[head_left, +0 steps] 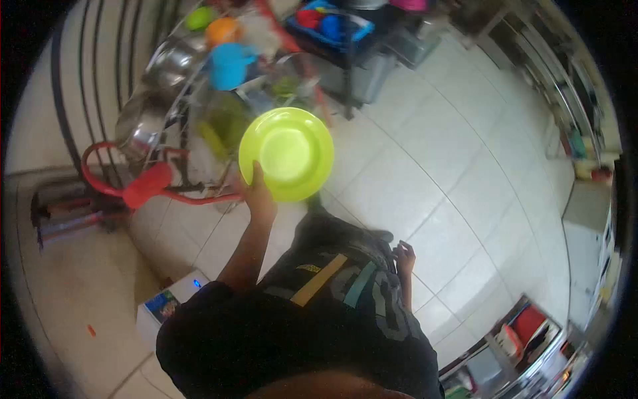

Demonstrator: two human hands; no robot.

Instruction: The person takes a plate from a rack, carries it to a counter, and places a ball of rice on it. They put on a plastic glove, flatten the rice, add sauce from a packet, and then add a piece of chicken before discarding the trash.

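A lime-green plate [289, 151] with a raised rim is gripped at its lower left edge by my left hand [259, 193], the thumb lying over the rim. Just beyond it stands a wire dish rack [176, 110] with steel bowls, a blue mug [229, 65] and other green pieces. My right hand [404, 256] hangs low beside my body, away from the plate, its fingers partly curled and apart with nothing in them.
A red tubular frame [199, 198] runs around the rack. At the top, a dark shelf [349, 56] holds a blue basket. A white box [169, 302] sits at the lower left. Shelving with red items [528, 326] stands at the lower right.
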